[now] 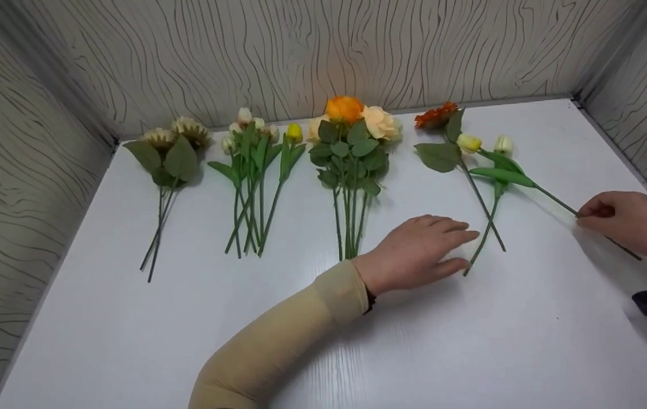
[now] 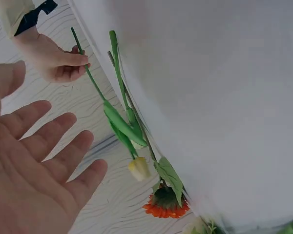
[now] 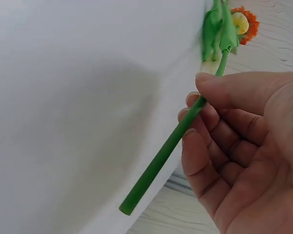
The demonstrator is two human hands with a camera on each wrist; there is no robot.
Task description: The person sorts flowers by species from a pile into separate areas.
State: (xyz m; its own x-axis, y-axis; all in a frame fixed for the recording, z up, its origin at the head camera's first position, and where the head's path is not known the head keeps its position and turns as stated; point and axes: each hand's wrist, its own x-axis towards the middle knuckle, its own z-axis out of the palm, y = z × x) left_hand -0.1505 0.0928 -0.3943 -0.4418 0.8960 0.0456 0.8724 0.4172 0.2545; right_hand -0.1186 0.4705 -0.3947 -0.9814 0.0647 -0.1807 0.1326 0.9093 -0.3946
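My right hand (image 1: 621, 218) pinches the green stem (image 3: 171, 141) of a yellow tulip (image 1: 468, 142) between thumb and forefinger, low on the stem, at the table's right side. That tulip lies across a white-budded tulip (image 1: 503, 145) and an orange gerbera (image 1: 437, 116). My left hand (image 1: 422, 250) hovers flat with straight fingers and holds nothing; its fingertips are close to the lower stem end of the white-budded tulip. In the left wrist view the open palm (image 2: 39, 161) faces the yellow bud (image 2: 139, 168) and the right hand (image 2: 56, 58).
On the white table (image 1: 471, 352) lie three sorted bunches: cream sunflower-like blooms (image 1: 175, 136) at the left, pale tulips (image 1: 252, 153), then orange and peach roses (image 1: 351, 128). Wood-grain walls (image 1: 300, 51) close the back and both sides.
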